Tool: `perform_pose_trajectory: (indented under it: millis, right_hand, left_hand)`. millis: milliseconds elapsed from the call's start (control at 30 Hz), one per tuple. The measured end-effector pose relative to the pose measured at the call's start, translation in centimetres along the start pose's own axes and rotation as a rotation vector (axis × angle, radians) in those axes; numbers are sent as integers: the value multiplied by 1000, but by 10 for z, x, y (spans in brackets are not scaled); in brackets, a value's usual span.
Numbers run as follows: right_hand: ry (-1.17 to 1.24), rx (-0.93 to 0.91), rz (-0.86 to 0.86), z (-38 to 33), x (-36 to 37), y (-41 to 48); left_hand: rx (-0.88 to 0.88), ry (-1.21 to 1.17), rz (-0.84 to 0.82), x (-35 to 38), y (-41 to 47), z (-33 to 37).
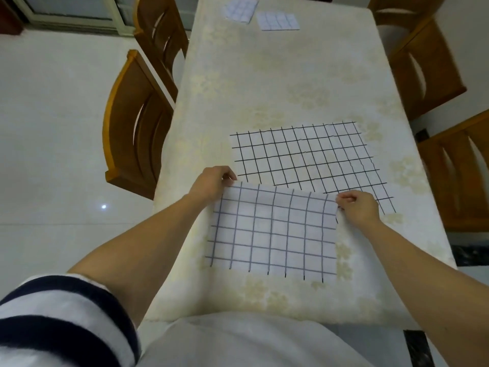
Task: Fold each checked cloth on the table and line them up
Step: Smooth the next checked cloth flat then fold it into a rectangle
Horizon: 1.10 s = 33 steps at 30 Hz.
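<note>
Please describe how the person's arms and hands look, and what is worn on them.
Both forearms are bare, and the left hand and right hand wear no gloves; no rings or watch can be seen. On the left upper arm, a pushed-up sleeve has broad white and dark navy stripes. No sleeve is visible on the right arm.

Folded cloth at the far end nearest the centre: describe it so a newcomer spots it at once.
Start at the long table with the pale flowered cover and look to its far end, away from the hands. Two small folded checked cloths lie there; it is the right one, lying square, while its left neighbour sits tilted, closer to the edge.
</note>
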State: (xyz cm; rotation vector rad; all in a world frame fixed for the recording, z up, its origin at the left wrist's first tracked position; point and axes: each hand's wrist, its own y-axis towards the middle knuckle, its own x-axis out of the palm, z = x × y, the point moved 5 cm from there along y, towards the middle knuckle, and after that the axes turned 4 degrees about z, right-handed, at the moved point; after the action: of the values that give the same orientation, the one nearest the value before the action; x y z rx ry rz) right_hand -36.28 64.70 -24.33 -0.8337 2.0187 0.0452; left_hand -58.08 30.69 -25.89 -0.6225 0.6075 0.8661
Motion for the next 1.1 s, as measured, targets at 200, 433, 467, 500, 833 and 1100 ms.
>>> perform_pose_trajectory:
  millis: [200, 433, 467, 500, 833, 1100]
  right_hand:
    - [-245, -143, 223, -35, 17, 1]
    - [-507, -615, -25, -81, 130, -64]
    - [-525, -619, -69, -81, 141, -68]
    - [-547, -611, -108, -77, 148, -69]
    - [-781, -424, -126, 13, 79, -18]
    - [-568, -552, -71, -41, 127, -103]
  left_hand:
    - [74, 337, 184, 3, 7, 5]
    - [342, 472, 14, 96, -31, 54]
    - [308, 476, -32, 105, -32, 55]
    - [275, 500, -60, 112, -32, 52]
    - [162, 646, -34, 61, -36, -25]
    - [325, 508, 17, 96, -64, 31]
